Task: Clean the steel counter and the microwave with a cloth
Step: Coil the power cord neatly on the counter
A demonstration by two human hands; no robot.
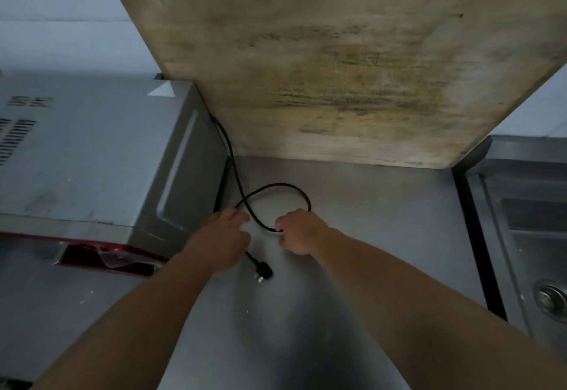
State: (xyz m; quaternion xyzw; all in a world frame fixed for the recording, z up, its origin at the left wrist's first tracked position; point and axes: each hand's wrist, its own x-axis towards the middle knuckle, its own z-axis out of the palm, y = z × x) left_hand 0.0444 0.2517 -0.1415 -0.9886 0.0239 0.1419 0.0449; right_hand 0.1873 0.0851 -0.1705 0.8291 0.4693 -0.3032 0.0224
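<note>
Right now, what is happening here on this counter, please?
A person is handling the black power cord of the microwave on the steel counter. The right hand pinches a loop of it; the left hand holds it near the plug, which lies unplugged. A worn wooden board leans against the wall. No cloth is visible.

On the grey steel counter [383, 221], both hands grip a looped black power cord [276, 188]: left hand [225, 241] at seven o'clock, right hand [299, 231] centre. A silver microwave [92, 156] sits at nine o'clock, a worn wooden board [337, 67] at twelve.
</note>
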